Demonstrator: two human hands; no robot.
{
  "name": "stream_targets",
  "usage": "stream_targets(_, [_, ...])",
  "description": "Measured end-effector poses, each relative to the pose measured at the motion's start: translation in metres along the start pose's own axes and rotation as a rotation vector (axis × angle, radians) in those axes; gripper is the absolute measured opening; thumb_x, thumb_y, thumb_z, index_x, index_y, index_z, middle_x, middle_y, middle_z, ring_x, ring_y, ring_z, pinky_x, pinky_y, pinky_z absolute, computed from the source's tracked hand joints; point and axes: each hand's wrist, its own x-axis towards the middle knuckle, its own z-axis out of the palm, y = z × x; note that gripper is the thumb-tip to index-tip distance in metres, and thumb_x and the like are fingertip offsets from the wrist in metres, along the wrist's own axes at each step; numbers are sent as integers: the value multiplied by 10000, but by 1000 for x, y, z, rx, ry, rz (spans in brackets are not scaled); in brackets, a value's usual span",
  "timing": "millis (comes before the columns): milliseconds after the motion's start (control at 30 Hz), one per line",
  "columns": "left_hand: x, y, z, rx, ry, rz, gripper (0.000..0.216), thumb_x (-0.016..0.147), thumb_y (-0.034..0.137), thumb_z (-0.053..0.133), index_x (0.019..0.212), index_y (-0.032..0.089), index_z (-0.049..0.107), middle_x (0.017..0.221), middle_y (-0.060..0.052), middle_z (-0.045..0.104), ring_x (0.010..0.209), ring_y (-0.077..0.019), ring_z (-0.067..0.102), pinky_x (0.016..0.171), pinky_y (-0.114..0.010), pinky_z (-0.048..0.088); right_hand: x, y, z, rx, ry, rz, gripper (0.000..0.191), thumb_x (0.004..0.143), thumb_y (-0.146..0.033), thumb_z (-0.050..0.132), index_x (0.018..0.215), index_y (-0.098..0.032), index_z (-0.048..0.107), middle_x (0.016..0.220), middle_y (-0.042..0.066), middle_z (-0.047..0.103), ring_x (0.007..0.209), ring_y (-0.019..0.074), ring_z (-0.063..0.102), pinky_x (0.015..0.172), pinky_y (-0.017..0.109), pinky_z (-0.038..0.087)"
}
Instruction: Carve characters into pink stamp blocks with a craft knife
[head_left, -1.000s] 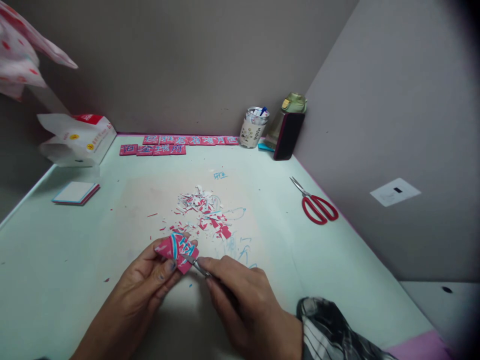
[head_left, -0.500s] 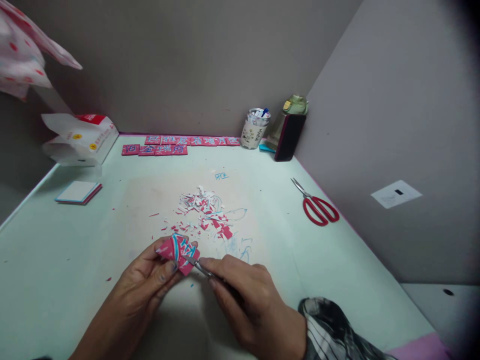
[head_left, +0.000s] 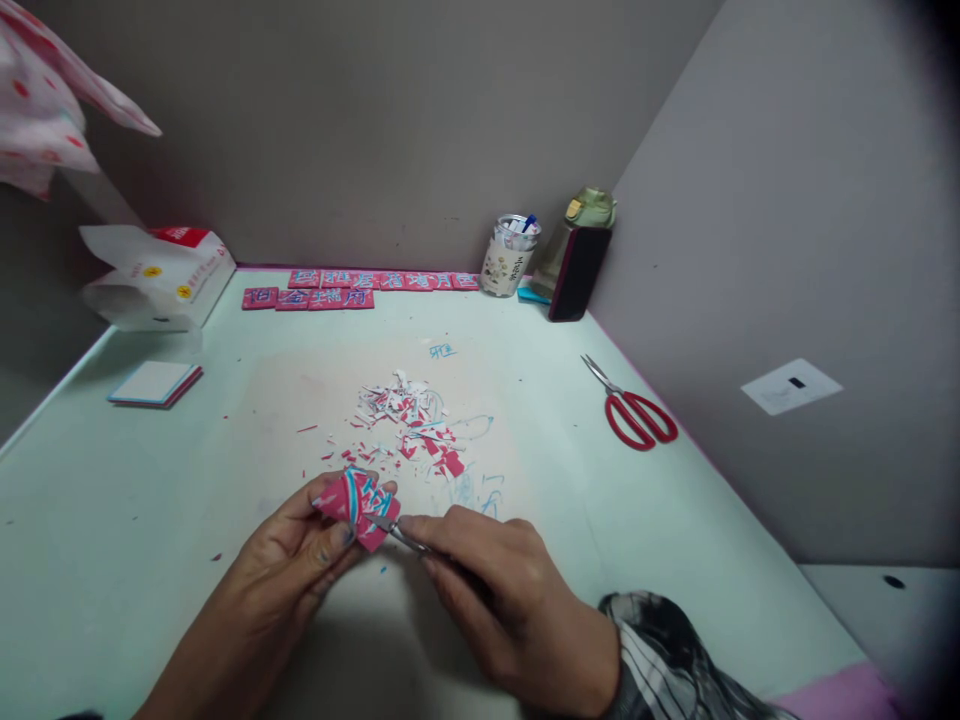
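Note:
My left hand [head_left: 300, 560] is closed on a pink piece of card [head_left: 341, 500] marked with blue and white strokes, thumb in front and fingers behind. A craft knife [head_left: 409, 538] with a silvery front end is gripped in my right hand [head_left: 517, 600]; its handle is mostly covered by the fingers. The blade's tip touches the card's marked face. Just beyond my hands, a heap of pink and white paper scraps [head_left: 405, 405] lies on a beige patch of the table.
Red-handled scissors [head_left: 637, 420] lie at right. Rows of pink character tiles [head_left: 326, 298], a pen cup [head_left: 506, 265], a green bottle [head_left: 592, 208] and a phone [head_left: 577, 275] are at the back. Stacked cards [head_left: 155, 384] and a white paper bag [head_left: 180, 280] sit left.
Hardly anything differs. The blade stays against the pink card, and my right wrist and sleeve sit a touch further right.

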Motion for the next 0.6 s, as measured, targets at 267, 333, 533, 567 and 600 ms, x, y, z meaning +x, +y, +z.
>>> stream_targets(267, [-1, -4, 4, -58, 44, 15, 224, 802, 337, 897, 973, 297, 759, 879, 41, 748, 835, -100, 738, 871, -138, 596, -1, -4, 6, -8, 75, 47, 312, 1007, -87, 539, 1293, -108, 663, 965, 96, 779, 800, 164, 721, 698, 263, 587])
stream_targets(333, [-2, -7, 3, -52, 58, 9, 215, 831, 359, 870, 1005, 313, 752, 922, 34, 756, 875, -119, 744, 874, -159, 610, -2, -5, 9, -2, 99, 50, 311, 1004, -89, 545, 1289, -110, 666, 956, 96, 778, 804, 167, 726, 702, 263, 595])
stream_targets(533, [-2, -12, 0, -21, 76, 11, 278, 865, 377, 834, 1121, 344, 731, 1029, 23, 761, 923, -142, 738, 882, -194, 629, -4, -7, 16, 7, 165, 68, 312, 999, -96, 551, 1286, -131, 666, 967, 94, 788, 828, 177, 752, 715, 269, 616])
stream_targets(567, [-2, -12, 0, -23, 76, 13, 287, 863, 375, 837, 1128, 339, 732, 1032, 22, 761, 936, -139, 736, 891, -181, 620, -4, -8, 16, 10, 174, 73, 309, 998, -96, 554, 1283, -135, 666, 978, 94, 792, 846, 180, 761, 726, 270, 620])
stream_targets(600, [-2, -12, 1, -24, 77, 18, 296, 859, 376, 840, 1133, 333, 734, 1032, 21, 761, 944, -135, 735, 898, -169, 612, -4, -8, 17, 13, 182, 79, 306, 998, -95, 557, 1279, -142, 667, 992, 92, 796, 865, 182, 769, 739, 270, 624])
